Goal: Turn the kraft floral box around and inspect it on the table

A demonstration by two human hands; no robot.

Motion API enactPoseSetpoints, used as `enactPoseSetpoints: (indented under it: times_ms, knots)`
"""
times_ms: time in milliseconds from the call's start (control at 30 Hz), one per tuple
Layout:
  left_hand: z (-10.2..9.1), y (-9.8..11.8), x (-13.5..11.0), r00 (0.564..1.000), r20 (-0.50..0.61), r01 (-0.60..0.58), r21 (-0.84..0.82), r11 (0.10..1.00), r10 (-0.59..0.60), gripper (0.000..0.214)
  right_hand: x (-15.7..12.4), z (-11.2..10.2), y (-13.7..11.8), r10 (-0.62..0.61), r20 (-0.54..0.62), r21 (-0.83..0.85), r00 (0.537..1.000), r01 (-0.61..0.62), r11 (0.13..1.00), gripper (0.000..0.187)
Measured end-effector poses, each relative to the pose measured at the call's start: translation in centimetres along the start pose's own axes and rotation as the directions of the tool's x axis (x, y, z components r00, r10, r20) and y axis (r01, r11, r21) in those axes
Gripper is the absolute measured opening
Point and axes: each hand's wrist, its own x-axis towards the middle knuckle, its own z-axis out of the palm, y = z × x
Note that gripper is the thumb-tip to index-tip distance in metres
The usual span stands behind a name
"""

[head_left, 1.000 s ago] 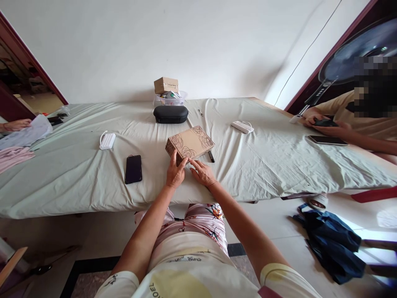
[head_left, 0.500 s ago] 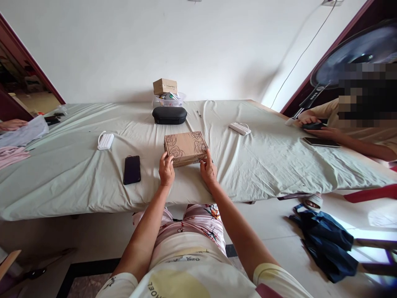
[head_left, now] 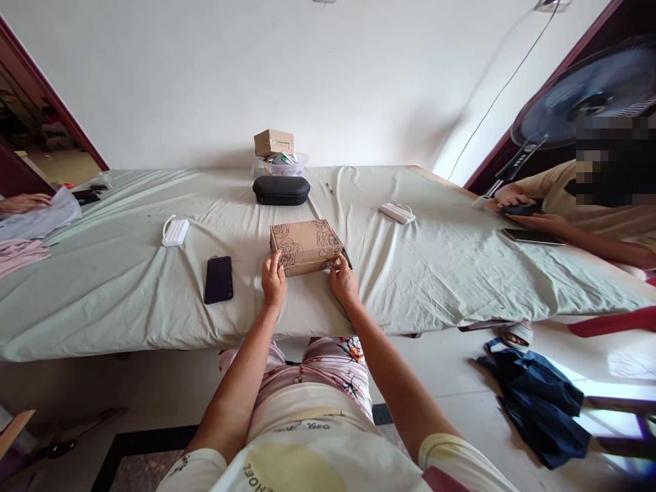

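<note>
A brown cardboard box [head_left: 306, 239] with dark scribbled rose-like patterns is between my hands near the front of the table. Its lid is down. My left hand [head_left: 274, 279] grips the near left corner, and my right hand [head_left: 344, 279] grips the near right corner. Beside my right fingers a small dark object [head_left: 347, 257] sticks out at the box's right edge; its kind is not clear. To the left lies a dark phone [head_left: 218, 279], face up. Beyond the box sits a black zip case [head_left: 281, 190].
White power banks with straps lie left [head_left: 175, 232] and right [head_left: 398, 213]. At the wall a clear plastic tub [head_left: 260, 168] bears a small carton [head_left: 274, 142]. A person's hands [head_left: 523, 208] hold a dark object at right; another person's hand [head_left: 25, 203] touches papers at left.
The box has tipped slightly, so more of its front side shows. My fingers have shifted lower at its near corners, and the dark object by my right hand shows more.
</note>
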Motion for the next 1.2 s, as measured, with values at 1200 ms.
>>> enactPoseSetpoints:
  times_ms: [1200]
  knots:
    - [1.5,-0.9,-0.7,0.974,0.084,0.204,0.096,0.974,-0.212,0.071,0.1,0.9,1.0,-0.054,-0.029,0.055,0.998,0.056,0.997,0.049]
